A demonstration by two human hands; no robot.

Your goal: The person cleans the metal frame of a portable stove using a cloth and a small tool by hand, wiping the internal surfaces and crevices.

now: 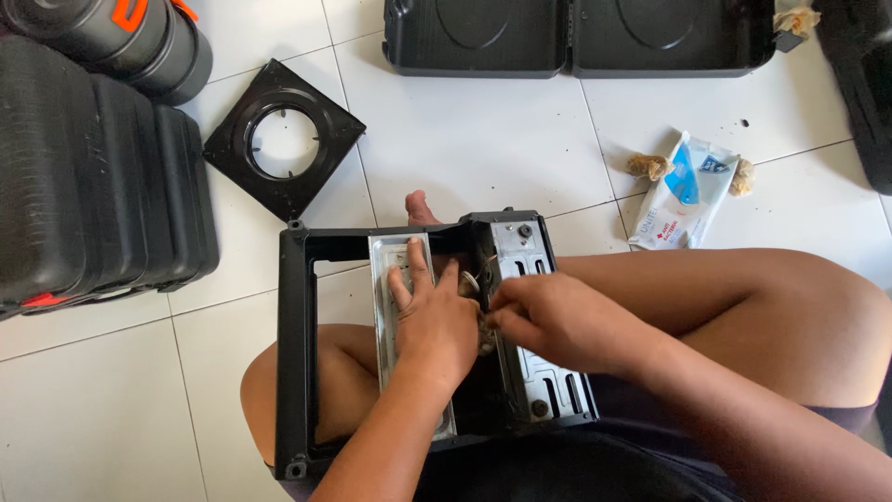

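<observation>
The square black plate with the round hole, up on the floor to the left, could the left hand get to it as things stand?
Probably yes. The left hand rests flat on the metal panel in the black frame, holding nothing, and only bare tile lies between the frame and the square plate.

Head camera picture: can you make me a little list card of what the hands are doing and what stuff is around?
Place: white tiled floor, person sitting
Main thing: black metal frame resting on the lap
Left hand: pressed flat on a silver plate inside the frame
Right hand: pinching a small part, too hidden to identify
Nearby: square black ring plate, open black case, white and blue packet, stacked black cases
</observation>
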